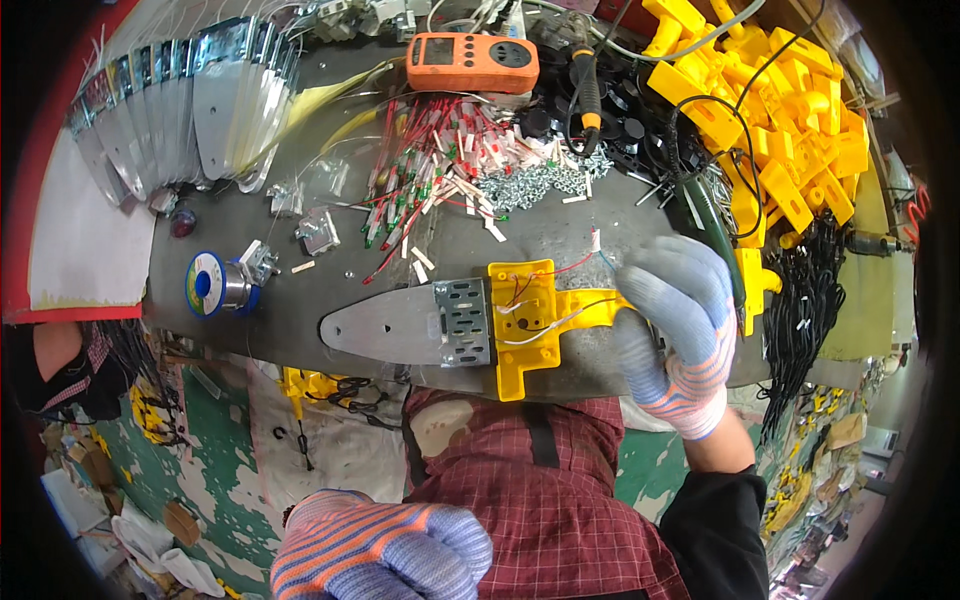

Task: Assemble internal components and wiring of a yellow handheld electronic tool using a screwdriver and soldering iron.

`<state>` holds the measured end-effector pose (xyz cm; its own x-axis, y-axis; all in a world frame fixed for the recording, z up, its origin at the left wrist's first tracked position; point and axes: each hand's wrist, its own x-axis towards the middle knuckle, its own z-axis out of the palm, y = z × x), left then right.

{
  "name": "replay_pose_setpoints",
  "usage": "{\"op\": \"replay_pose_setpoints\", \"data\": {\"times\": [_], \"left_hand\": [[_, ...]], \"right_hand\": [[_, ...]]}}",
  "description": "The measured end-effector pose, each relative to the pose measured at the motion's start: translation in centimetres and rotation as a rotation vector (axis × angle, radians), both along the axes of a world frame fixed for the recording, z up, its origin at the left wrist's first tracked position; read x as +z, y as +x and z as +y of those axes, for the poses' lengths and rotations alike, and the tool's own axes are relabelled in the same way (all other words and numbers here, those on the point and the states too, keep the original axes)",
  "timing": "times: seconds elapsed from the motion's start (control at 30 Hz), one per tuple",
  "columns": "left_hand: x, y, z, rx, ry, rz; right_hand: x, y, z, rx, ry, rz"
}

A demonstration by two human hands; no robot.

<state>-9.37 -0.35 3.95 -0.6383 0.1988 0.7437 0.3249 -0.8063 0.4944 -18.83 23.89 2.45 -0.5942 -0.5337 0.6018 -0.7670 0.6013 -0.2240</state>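
A yellow plastic housing (511, 375) with a handle lies open side up on the grey bench, with thin wires inside it. A pointed grey metal plate (385, 325) with a slotted metal bracket (463, 322) extends from its left side. My gloved right hand (680, 330) is closed around the end of the yellow handle, thumb below and fingers above. A red and a blue wire rise from the housing to a small white piece (596, 240) near those fingers. My gloved left hand (385, 548) is low, in front of the apron, with curled fingers; their inner side is hidden.
Behind lie red-wired indicator lights (440, 160), screws (545, 183), an orange meter (472, 64) and a soldering iron (586, 95). Yellow housings (790, 130) and black cords (808, 300) are heaped at right. Metal plates (225, 110) and a solder spool (208, 284) are at left.
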Motion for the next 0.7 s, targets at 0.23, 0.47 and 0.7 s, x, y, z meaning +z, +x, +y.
{"op": "replay_pose_setpoints", "data": {"times": [0.23,0.47,0.7], "left_hand": [[0.0,1.1,-0.4,-0.004,0.005,-0.067],[-0.6,-1.0,-0.7,-0.129,-0.025,-0.044],[-1.3,0.1,-2.1,-0.185,0.009,0.102]], "right_hand": [[1.1,-2.0,-3.0,0.249,0.135,-0.117],[0.2,-2.6,0.3,0.11,0.242,-0.192],[1.9,-4.0,2.6,-0.027,0.015,-0.238]]}}
